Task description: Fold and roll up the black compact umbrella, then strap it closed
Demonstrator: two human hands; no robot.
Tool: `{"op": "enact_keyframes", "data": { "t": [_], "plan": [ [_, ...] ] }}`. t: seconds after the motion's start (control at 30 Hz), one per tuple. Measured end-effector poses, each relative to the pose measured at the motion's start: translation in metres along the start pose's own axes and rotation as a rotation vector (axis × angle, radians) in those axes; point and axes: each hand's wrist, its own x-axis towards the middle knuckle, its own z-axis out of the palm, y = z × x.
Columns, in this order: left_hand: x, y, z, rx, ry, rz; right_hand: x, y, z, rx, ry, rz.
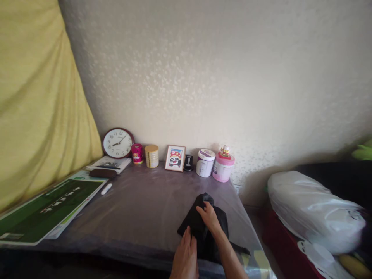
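A folded piece of thin black fabric [193,219], perhaps a bag, lies near the front right of the table. A narrow dark strap [240,248] sticks out from it to the right. On its near left part, my left hand [186,252] rests with fingers stretched out and close together. My right hand [209,217] is on the upper part, thumb to the left and fingers bent onto the fabric. My right wrist and forearm hide some of the black fabric.
A clock [118,143], magenta can [137,154], yellow canister [152,156], panda picture frame [175,158] and two tubs [205,163] line the wall. Green board [55,207], brown case [102,173] and white object [106,188] lie left. A white plastic bag [314,209] stands beyond the table's right edge.
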Motion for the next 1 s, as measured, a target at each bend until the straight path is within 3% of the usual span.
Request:
{"op": "enact_keyframes", "data": {
  "t": [0.2, 0.37, 0.57, 0.8, 1.0],
  "plan": [
    [-0.005, -0.005, -0.006, 0.035, -0.043, -0.016, -0.003, -0.011, 0.0, -0.064, -0.058, 0.103],
    [-0.012, -0.015, -0.008, 0.067, 0.167, 0.046, -0.011, -0.023, -0.006, 0.15, -0.279, 0.09],
    [0.001, 0.013, -0.037, -0.014, 0.253, 0.13, -0.016, -0.031, -0.011, 0.129, -0.347, -0.02],
    [0.002, 0.008, -0.035, -0.07, 0.133, 0.064, -0.024, -0.041, -0.015, -0.014, -0.412, -0.19],
    [0.003, 0.003, -0.022, -0.042, 0.023, 0.031, -0.04, -0.038, -0.017, -0.08, -0.356, -0.363]
  ]
}}
